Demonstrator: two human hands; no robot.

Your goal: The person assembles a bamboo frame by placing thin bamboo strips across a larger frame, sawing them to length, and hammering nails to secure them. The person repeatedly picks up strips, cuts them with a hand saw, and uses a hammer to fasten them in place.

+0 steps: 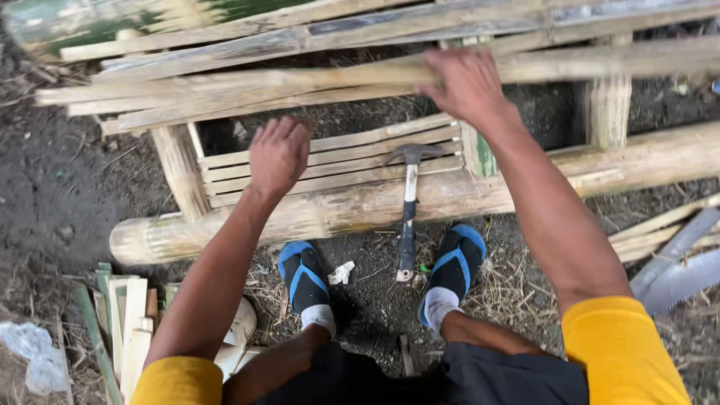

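Observation:
My right hand (pixel 466 84) grips a long split bamboo slat (pixel 300 79) that lies across a bamboo frame. Just short of several slats (pixel 337 161) laid flat side by side in the frame hovers my left hand (pixel 279 154), fingers loosely curled and holding nothing. A claw hammer (pixel 409 214) leans with its head on those slats and its handle end on the ground between my feet. A thick bamboo pole (pixel 390 206) forms the frame's near rail.
More long slats (pixel 420 30) pile across the top of the frame. Short cut bamboo pieces (pixel 124 322) stand at the lower left beside a white plastic scrap (pixel 34 352). A saw blade (pixel 679 274) lies on the dirt at the right. My blue sandals (pixel 304 274) rest on strewn straw.

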